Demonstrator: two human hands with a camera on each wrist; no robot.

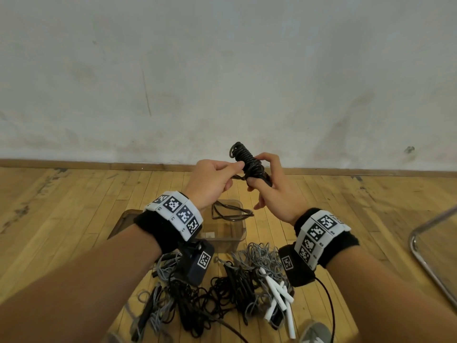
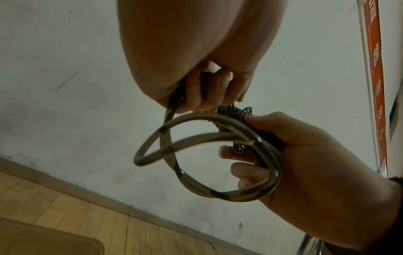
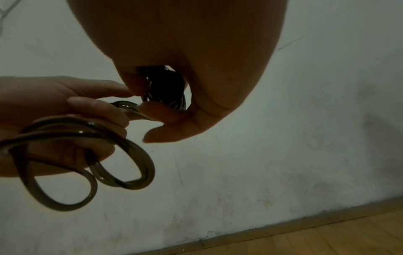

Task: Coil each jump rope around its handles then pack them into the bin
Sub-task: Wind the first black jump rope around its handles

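Note:
A dark jump rope point(image 1: 247, 159) is coiled tightly around its handles and held up in front of the wall. My right hand point(image 1: 259, 172) grips this bundle point(image 3: 165, 86) with thumb on top and fingers below. My left hand point(image 1: 232, 169) pinches the loose rope beside the bundle. The last loops point(image 2: 196, 155) of rope hang from the left hand's curled fingers point(image 2: 202, 91) and dangle point(image 1: 230, 212) above the bin. The translucent brown bin point(image 1: 222, 235) stands on the floor below my hands. The handles are hidden under the coils.
A tangled pile of black and grey jump ropes point(image 1: 217, 290) lies on the wooden floor near me, with white handles point(image 1: 277, 293) on its right side. A metal chair leg point(image 1: 425, 258) curves in at the right. A grey wall and baseboard point(image 1: 123, 165) stand behind.

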